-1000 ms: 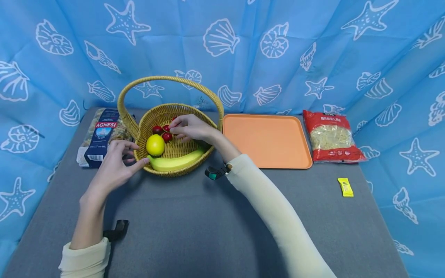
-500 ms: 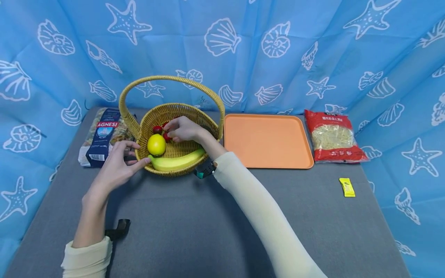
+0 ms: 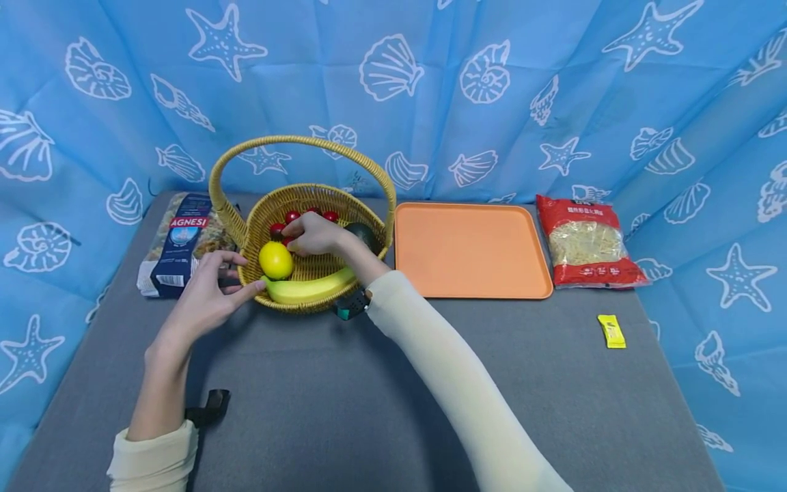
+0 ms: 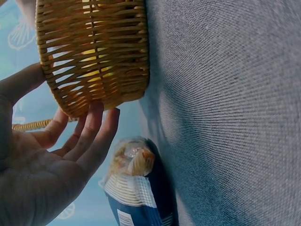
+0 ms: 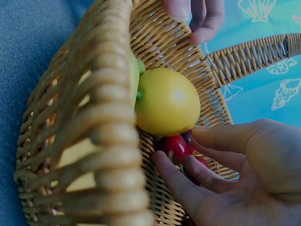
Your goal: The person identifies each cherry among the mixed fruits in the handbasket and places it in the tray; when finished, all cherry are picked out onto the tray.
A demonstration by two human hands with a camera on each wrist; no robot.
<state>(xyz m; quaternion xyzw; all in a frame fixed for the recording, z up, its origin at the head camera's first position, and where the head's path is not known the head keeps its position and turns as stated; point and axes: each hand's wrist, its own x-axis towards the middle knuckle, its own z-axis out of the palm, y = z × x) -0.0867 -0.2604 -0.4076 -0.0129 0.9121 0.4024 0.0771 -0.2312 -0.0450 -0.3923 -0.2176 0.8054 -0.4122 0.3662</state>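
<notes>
A wicker basket (image 3: 301, 307) with a tall arched handle holds fruit. My left hand (image 3: 212, 290) grips its left rim, with the thumb at the front and the fingers (image 4: 94, 125) against the outer wall. My right hand (image 3: 316, 236) reaches inside, its thumb and fingers around a red cherry (image 5: 173, 148) beside a round yellow fruit (image 3: 275, 260). More red cherries (image 3: 330, 216) lie toward the back. Along the front lies a banana (image 3: 307, 288), and a dark green fruit (image 3: 363, 236) sits at the right, partly behind my right wrist.
Left of the basket lies a blue Agnesi pasta bag (image 3: 184, 239). An orange tray (image 3: 470, 249) stands to its right, then a red noodle bag (image 3: 587, 242). A small yellow packet (image 3: 611, 331) lies near the right edge of the grey table (image 3: 381, 396).
My right hand has shifted left and a little down inside the basket, toward the yellow fruit. Cherries and the dark green fruit now show more behind it. My left hand stays at the rim.
</notes>
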